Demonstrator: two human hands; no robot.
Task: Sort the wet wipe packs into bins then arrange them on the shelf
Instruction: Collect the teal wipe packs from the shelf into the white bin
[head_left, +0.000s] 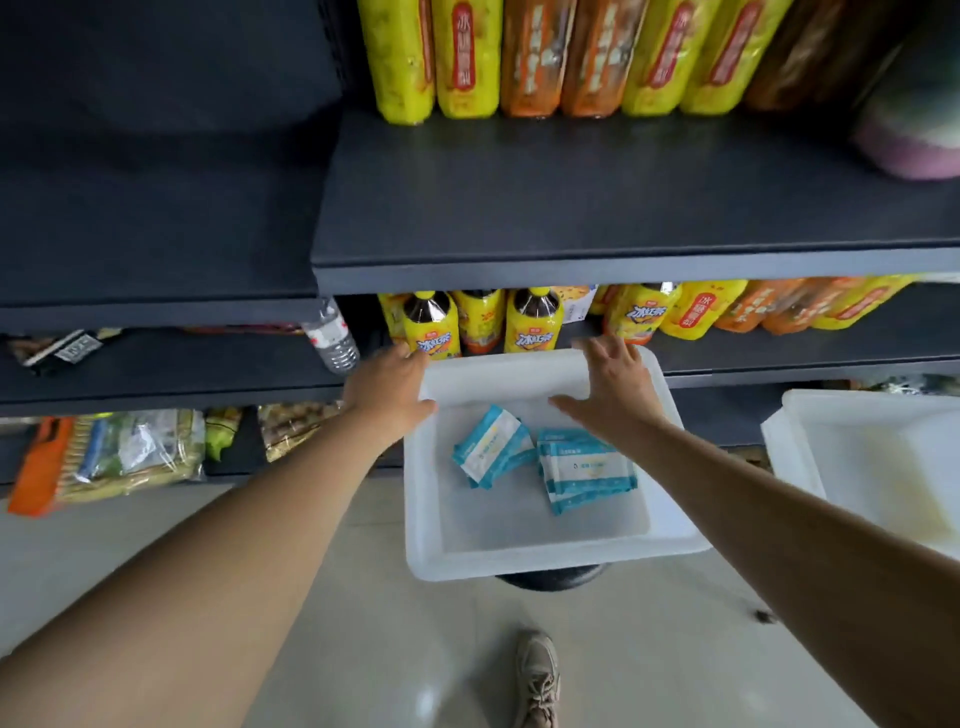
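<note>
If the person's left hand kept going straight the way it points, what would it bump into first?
Probably the yellow-labelled iced tea bottle on the shelf: the left hand, at the white plastic bin's corner, already nearly reaches it, though depth is unclear.

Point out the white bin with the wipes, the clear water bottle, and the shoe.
White bin (550, 564), head view, near rim.
Clear water bottle (332, 338), head view, ribbed body.
Shoe (537, 680), head view, laced top.

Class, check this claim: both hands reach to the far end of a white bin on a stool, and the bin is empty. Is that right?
Not quite. The bin is not empty: the head view shows blue wipe packs in it. Both the left hand and the right hand do reach to its far end.
</note>
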